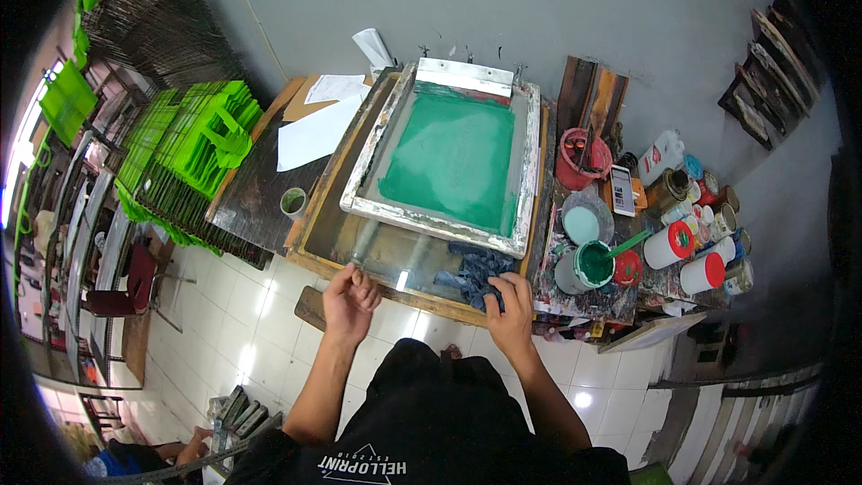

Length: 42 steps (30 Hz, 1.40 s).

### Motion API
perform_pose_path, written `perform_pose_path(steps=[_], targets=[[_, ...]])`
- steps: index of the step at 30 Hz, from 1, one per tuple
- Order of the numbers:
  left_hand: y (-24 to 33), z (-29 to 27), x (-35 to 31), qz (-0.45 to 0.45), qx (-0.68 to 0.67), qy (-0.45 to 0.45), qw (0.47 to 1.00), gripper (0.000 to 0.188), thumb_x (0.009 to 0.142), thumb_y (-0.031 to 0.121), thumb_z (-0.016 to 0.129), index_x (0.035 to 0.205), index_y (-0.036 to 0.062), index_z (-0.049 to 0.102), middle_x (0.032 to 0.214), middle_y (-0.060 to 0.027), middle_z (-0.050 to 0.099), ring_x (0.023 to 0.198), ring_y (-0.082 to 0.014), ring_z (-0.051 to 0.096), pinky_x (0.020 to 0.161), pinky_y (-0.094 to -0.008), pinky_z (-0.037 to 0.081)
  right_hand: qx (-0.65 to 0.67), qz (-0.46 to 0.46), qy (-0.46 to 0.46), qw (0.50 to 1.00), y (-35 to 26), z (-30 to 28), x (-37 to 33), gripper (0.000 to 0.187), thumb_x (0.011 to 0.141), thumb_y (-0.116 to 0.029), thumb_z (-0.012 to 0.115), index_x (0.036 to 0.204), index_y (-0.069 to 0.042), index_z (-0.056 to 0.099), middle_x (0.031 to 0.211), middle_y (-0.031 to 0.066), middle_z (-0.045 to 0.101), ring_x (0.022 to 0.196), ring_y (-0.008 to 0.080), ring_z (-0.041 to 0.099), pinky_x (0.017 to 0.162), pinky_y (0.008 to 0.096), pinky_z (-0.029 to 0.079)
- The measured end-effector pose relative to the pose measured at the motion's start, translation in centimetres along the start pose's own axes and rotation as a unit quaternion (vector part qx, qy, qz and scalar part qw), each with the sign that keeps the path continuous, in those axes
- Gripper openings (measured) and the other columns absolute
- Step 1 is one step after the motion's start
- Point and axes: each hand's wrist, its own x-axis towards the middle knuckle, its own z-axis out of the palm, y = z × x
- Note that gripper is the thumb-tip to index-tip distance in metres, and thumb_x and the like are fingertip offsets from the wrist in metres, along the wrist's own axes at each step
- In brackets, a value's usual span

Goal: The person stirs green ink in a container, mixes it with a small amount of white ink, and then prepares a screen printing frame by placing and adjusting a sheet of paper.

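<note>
A screen-printing frame (355, 193) with worn white edges lies tilted on the wood-rimmed glass table, its mesh (449, 157) covered in green ink. Along its far end rests a white squeegee-like bar (465, 77). My left hand (350, 303) is over the table's near edge, fingers curled closed; whatever may be in them is hidden. A crumpled dark blue rag (485, 271) sits on the glass below the frame's near right corner. The fingers of my right hand (510, 310) are bent on the rag's near edge, gripping it.
To the right stand an open tub of green ink (585, 266) with a green stirrer, a pale-ink bowl (582, 223), a red bucket (582, 160), a phone (622, 190) and several jars. White papers (319, 130) and a small cup (294, 202) lie left, near racked green bags (193, 139).
</note>
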Motion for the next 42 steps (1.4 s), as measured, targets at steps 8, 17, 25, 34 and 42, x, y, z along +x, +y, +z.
perform_pose_path(steps=[8, 17, 25, 34, 42], targets=[[1.1, -2.1, -1.2, -0.028, 0.132, 0.033, 0.990, 0.024, 0.099, 0.024, 0.062, 0.102, 0.0008, 0.066, 0.076, -0.0069, 0.066, 0.057, -0.0131, 0.055, 0.054, -0.0262, 0.043, 0.006, 0.016, 0.003, 1.000, -0.1, 0.0, 0.0, 0.030, 0.080, 0.001, 0.072, 0.109, -0.001, 0.069, 0.112, 0.0185, 0.061, 0.104, 0.0374, 0.061, 0.091, 0.0424, 0.050], [5.1, -16.8, -4.7, -0.126, 0.314, 0.150, 0.929, 0.029, 0.097, 0.027, 0.065, 0.079, 0.0043, 0.064, 0.067, -0.0067, 0.065, 0.056, -0.0160, 0.059, 0.054, -0.0261, 0.045, 0.009, 0.019, 0.009, 1.000, 0.2, 0.1, -0.1, 0.030, 0.079, -0.002, 0.074, 0.109, -0.003, 0.071, 0.114, 0.0166, 0.062, 0.105, 0.0369, 0.062, 0.091, 0.0443, 0.051], [0.4, -35.7, -15.1, -0.213, 0.380, 0.490, 0.755, 0.079, 0.094, 0.042, 0.064, 0.154, -0.0002, 0.035, 0.162, -0.0223, 0.033, 0.150, -0.0384, 0.028, 0.118, -0.0582, 0.023, 0.009, 0.027, -0.001, 1.000, 0.1, 0.4, 0.0, 0.031, 0.076, 0.002, 0.072, 0.107, -0.002, 0.070, 0.113, 0.0181, 0.062, 0.104, 0.0366, 0.062, 0.092, 0.0430, 0.051], [2.8, -26.2, -4.3, 0.105, 0.432, 0.460, 0.769, 0.082, 0.103, 0.056, 0.049, 0.153, -0.0061, 0.034, 0.161, -0.0237, 0.034, 0.149, -0.0345, 0.033, 0.122, -0.0428, 0.024, -0.035, 0.050, -0.022, 0.998, -0.6, 0.1, 0.8, 0.033, 0.075, 0.000, 0.070, 0.108, -0.003, 0.065, 0.113, 0.0192, 0.059, 0.107, 0.0394, 0.059, 0.093, 0.0481, 0.049], [12.2, -14.3, 9.0, 0.351, 0.606, 0.310, 0.643, 0.061, 0.108, 0.039, 0.045, 0.150, -0.0061, 0.041, 0.161, -0.0225, 0.034, 0.151, -0.0361, 0.028, 0.123, -0.0449, 0.019, -0.090, 0.091, 0.007, 0.992, -1.9, 1.8, 0.4, 0.037, 0.072, 0.001, 0.066, 0.108, -0.003, 0.063, 0.119, 0.0207, 0.056, 0.113, 0.0414, 0.054, 0.098, 0.0504, 0.044]])
